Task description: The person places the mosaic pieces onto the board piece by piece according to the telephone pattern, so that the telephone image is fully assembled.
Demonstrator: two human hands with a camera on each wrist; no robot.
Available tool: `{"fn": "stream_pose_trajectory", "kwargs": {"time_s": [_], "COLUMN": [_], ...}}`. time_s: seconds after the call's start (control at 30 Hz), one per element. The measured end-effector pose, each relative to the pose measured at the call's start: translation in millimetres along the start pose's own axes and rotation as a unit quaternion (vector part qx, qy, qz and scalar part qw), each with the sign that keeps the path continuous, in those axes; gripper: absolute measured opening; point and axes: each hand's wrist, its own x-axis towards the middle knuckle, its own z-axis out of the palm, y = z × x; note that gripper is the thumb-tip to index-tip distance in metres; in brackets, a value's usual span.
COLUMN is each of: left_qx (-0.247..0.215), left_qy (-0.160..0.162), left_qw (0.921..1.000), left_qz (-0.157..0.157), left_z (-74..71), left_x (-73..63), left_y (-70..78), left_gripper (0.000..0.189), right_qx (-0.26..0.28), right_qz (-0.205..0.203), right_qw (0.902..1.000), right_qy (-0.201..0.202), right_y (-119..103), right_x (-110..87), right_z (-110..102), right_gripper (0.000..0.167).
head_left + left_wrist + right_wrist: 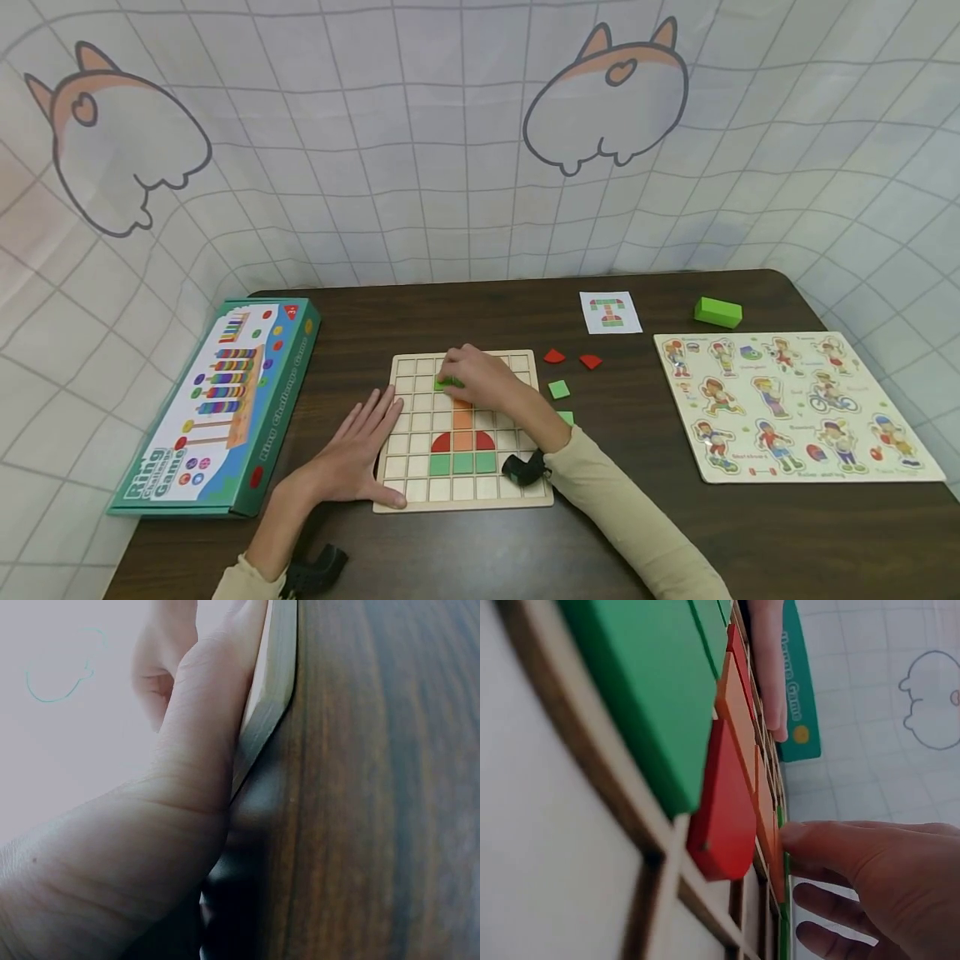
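A wooden grid board [412,492] lies on the table with green, red and orange tiles in its cells. My right hand [483,379] is bent over the upper cells, its fingertips at a green tile [442,384]. In the right wrist view the thumb [799,836] meets the edge of the tile row. A column of orange tiles [462,419] runs down to two red rounded tiles [441,443] and a row of green tiles [462,463]. My left hand [356,458] rests with spread, straight fingers along the board's left edge, thumb at the near corner.
Loose red tiles [590,362] and green tiles [558,389] lie right of the board. Behind them is a pattern card [635,325]. A green block [717,312] and a picture puzzle board [690,450] are at right; a game box [247,500] stands at left.
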Motion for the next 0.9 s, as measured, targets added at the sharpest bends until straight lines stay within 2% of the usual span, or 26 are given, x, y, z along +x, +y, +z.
{"fn": "stream_pose_trajectory", "kwargs": {"time_s": [0.1,0.27,0.4,0.53,0.63,0.77,0.9], "left_qx": [0.0,-0.006,-0.008,-0.007,-0.007,-0.005,-0.006], "left_qy": [0.0,0.0,0.004,0.002,0.001,0.004,0.003], "left_qw": [1.0,1.0,1.0,1.0,1.0,1.0,1.0], "left_qz": [0.0,0.003,0.004,0.001,0.001,0.006,0.006], "left_z": [-0.6,-0.5,0.2,0.2,-0.1,-0.1,0.3], "left_x": [0.3,-0.3,0.1,0.5,0.6,-0.2,-0.3], "left_y": [0.6,1.2,1.2,1.5,1.1,0.3,-0.1], "left_gripper": [0.135,0.135,0.135,0.135,0.135,0.134,0.134], "right_qx": [-0.009,0.033,0.059,0.047,0.038,0.039,0.049], "right_qz": [-0.013,-0.017,0.011,0.058,0.091,0.111,0.114], "right_qw": [0.9999,0.9991,0.9964,0.994,0.9908,0.9874,0.9867], "right_qy": [-0.005,0.022,0.06,0.08,0.092,0.106,0.106], "right_y": [0,9,35,72,98,118,124], "right_x": [-2.5,-22.7,-60.4,-105.4,-131.4,-150.1,-156.2], "right_z": [-4,-19,-31,-37,-40,-42,-43], "right_gripper": [0.021,0.031,0.037,0.036,0.035,0.034,0.033]}}
